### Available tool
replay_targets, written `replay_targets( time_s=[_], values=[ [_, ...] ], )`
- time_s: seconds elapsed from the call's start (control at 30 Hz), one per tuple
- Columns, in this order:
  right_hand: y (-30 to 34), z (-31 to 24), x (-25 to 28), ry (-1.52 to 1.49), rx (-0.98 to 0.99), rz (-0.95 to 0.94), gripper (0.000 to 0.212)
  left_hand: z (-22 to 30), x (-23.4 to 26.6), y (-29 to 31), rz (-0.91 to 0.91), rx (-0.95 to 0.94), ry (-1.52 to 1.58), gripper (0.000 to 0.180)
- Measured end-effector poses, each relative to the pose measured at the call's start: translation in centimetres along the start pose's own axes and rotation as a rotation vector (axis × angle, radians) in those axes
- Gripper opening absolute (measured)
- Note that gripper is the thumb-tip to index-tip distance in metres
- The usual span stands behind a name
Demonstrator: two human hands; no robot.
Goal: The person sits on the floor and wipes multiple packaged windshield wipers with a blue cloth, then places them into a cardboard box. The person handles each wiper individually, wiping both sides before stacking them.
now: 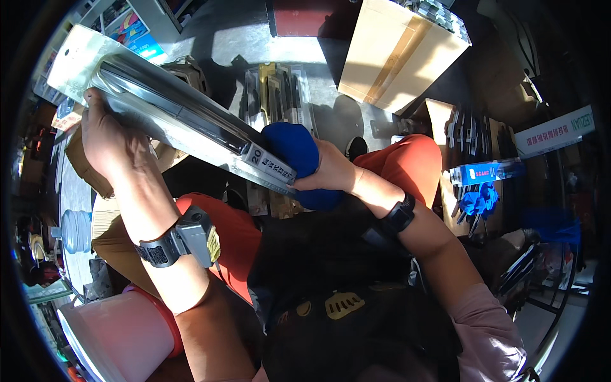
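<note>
My left hand point(116, 143) is closed around the far left end of a long clear plastic wiper blade pack point(184, 121). Dark, slender blades show through the plastic, and a white printed label sits at the near right end. The pack slants from upper left down toward the middle, raised above my lap. In my right hand point(331, 167) is a bundled blue cloth point(291, 149), pressed against the pack's labelled end. The thumb lies along the lower corner of that end; the other fingers are mostly hidden by the cloth.
Several similar long packs point(273, 95) lie on the floor ahead. A tall cardboard box point(401, 57) stands at the far right; nearer is an open carton point(439, 121) with long dark pieces, a blue box point(484, 172) and blue cloth point(478, 200). A white bucket point(114, 337) stands lower left.
</note>
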State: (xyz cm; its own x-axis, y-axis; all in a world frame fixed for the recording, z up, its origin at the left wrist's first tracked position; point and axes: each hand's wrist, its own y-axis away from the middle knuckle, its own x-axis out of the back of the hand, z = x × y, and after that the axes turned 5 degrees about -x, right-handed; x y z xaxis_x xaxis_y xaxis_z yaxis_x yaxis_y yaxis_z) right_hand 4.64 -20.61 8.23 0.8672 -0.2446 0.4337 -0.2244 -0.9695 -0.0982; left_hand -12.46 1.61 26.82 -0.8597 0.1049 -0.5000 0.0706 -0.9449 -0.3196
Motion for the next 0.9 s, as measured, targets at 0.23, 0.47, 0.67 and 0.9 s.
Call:
replay_targets(
  time_s=[0.23, 0.47, 0.67, 0.9],
  values=[
    [-4.3, -6.5, 1.8, -0.361, 0.062, -0.106, 0.072, -4.3, 2.2, 7.5, -0.504, 0.403, 0.264, 0.050],
    [-4.0, -6.9, 1.7, -0.354, -0.112, -0.034, 0.066, -8.6, 2.0, 10.8, -0.341, 0.621, 0.321, 0.068],
    [3.0, -3.0, 0.0, 0.003, -0.021, -0.100, 0.065, -9.1, 3.6, 7.3, -0.180, 0.610, 0.522, 0.053],
    [8.0, -3.3, 4.8, 0.226, -0.196, -0.504, 0.056, -8.1, 4.8, 4.3, -0.144, 0.547, 0.389, 0.045]
  ],
)
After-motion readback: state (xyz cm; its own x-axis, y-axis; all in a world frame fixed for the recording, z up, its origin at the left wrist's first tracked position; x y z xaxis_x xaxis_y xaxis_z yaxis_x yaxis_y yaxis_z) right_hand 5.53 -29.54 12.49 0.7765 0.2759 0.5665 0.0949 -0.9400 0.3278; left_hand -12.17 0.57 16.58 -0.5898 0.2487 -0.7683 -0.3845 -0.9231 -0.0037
